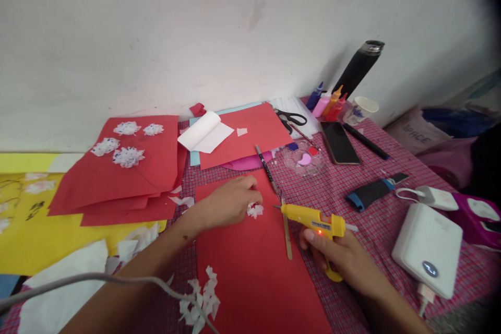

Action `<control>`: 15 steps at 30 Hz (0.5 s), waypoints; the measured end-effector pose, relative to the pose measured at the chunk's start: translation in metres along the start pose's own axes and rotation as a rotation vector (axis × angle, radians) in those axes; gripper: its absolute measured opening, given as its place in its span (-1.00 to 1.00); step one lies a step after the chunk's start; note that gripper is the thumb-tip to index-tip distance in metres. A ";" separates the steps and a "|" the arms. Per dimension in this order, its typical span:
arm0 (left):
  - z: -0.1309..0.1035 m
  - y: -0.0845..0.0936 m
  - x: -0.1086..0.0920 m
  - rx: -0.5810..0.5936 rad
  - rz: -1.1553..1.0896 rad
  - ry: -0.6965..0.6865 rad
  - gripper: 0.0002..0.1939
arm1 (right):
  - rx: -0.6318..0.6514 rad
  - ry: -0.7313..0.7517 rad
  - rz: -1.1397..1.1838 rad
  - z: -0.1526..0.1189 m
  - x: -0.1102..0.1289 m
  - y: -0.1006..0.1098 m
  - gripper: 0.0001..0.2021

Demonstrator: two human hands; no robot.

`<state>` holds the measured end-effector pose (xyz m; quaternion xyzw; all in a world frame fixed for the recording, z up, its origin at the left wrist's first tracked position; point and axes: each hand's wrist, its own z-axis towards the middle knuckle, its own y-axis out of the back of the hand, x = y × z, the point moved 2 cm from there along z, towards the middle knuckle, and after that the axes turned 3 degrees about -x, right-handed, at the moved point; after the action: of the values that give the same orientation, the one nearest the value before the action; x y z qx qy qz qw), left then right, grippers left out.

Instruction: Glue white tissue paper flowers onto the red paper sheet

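My left hand (235,201) is closed, its fingertips pinched at a small crumpled white paper piece (255,211) on the red paper sheet (258,271). The fingers partly cover that piece. In my right hand (344,253) is a yellow glue gun (309,215) with a red light lit. Its nozzle points left toward the white piece, a short gap away, and a glue stick pokes out at its back. Loose crumpled white paper strips (203,297) lie on the sheet's near left edge. A wooden stick (287,235) lies below the nozzle.
Red sheets with white paper flowers (129,156) lie left. A folded white paper (205,133), scissors (291,117), a paint palette (305,159) and a phone (340,143) are behind. A white power bank (428,250) sits right. A grey cable (129,277) crosses the lower left.
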<state>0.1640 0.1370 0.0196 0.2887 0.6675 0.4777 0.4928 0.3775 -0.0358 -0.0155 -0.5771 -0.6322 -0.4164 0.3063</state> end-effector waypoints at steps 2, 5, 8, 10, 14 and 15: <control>0.000 0.000 0.000 0.005 0.008 0.001 -0.75 | 0.001 -0.007 -0.002 0.000 0.000 0.000 -0.49; 0.000 -0.001 0.000 0.003 0.015 0.000 -0.75 | 0.009 -0.022 0.003 0.000 0.000 0.000 -0.48; 0.000 -0.002 0.001 -0.005 0.004 -0.003 -0.74 | 0.008 -0.019 0.002 0.000 0.000 -0.001 -0.48; 0.000 -0.002 0.001 -0.005 -0.007 -0.003 -0.74 | 0.003 -0.017 0.001 0.000 0.000 -0.001 -0.48; 0.000 0.000 0.002 -0.002 -0.047 0.005 -0.73 | -0.006 -0.002 -0.006 -0.001 0.000 -0.002 -0.48; 0.000 0.001 0.002 -0.004 -0.058 0.007 -0.72 | -0.013 0.003 -0.008 -0.001 0.001 -0.002 -0.48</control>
<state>0.1630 0.1385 0.0197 0.2666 0.6766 0.4655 0.5045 0.3756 -0.0359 -0.0150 -0.5758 -0.6314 -0.4225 0.3020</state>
